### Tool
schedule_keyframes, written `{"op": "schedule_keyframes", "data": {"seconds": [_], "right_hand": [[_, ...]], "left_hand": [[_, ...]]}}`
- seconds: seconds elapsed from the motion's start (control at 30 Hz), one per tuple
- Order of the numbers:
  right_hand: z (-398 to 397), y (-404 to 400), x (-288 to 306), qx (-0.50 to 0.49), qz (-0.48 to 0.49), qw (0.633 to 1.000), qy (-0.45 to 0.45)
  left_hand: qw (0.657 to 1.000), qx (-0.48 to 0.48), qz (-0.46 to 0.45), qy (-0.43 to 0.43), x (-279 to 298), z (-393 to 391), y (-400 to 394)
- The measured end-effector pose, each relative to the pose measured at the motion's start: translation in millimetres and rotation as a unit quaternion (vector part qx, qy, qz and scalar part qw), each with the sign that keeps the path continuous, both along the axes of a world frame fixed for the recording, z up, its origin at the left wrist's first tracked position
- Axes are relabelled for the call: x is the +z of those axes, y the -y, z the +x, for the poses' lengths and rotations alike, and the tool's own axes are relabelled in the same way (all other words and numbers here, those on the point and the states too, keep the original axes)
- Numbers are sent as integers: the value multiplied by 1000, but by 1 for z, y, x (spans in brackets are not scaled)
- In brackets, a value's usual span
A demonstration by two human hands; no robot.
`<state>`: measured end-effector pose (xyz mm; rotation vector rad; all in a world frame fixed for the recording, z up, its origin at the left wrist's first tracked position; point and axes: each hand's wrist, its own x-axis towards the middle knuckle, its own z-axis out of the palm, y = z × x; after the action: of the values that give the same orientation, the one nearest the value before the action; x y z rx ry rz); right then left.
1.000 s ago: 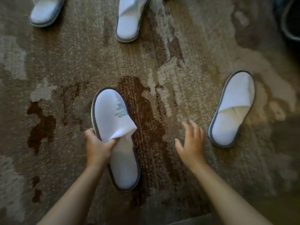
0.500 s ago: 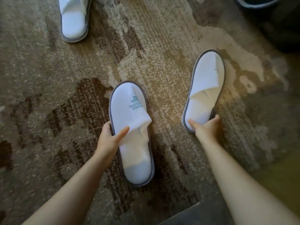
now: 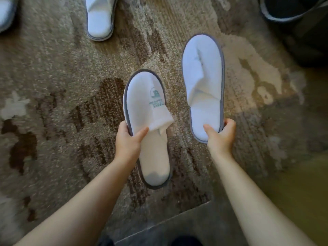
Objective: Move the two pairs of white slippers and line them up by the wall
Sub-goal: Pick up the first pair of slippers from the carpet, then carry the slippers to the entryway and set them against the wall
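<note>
Both hands now carry a slipper. The left hand (image 3: 128, 141) pinches the logo slipper (image 3: 148, 125) at its edge, thumb on the folded upper, and the right hand (image 3: 220, 134) pinches the heel of the plain slipper (image 3: 204, 82), thumb on the insole. Half a second earlier the plain slipper lay tilted on the carpet (image 3: 53, 86) with the right hand just closing on it; now it points straight ahead, apparently lifted, parallel to the logo slipper. The first pair looks ready to travel. The other pair, one slipper (image 3: 100, 16) and its mate (image 3: 6, 13), lies at the carpet's far edge. No wall is identifiable.
</note>
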<state>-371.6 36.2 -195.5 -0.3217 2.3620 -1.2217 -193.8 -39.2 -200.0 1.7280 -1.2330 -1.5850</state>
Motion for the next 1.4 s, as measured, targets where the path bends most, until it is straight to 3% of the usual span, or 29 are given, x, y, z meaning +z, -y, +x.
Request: {"op": "schedule_keyframes", "data": {"seconds": [0.17,0.33,0.6,0.77,0.93,1.17,1.4], "right_hand": [[39,-16,123,79,-22,997,2],[70,-17,283,112,-34,993,28],[96,-4,539,108,-85,990,15],[99,-27,643,69,-143,987,-13],[112,-79,709,-33,-149,985,-76],[173,-203,763,-279,-116,935,-187],[286,-351,800,-515,-65,822,-234]], "left_hand": [[999,11,-32,18,126,25,5],[998,6,-32,52,291,58,8],[998,-13,-67,-6,553,77,10],[991,-39,-102,-72,654,81,15],[973,-160,-117,-118,708,62,7],[879,-419,-160,-162,755,27,-64],[722,-646,-142,-202,801,17,-225]]}}
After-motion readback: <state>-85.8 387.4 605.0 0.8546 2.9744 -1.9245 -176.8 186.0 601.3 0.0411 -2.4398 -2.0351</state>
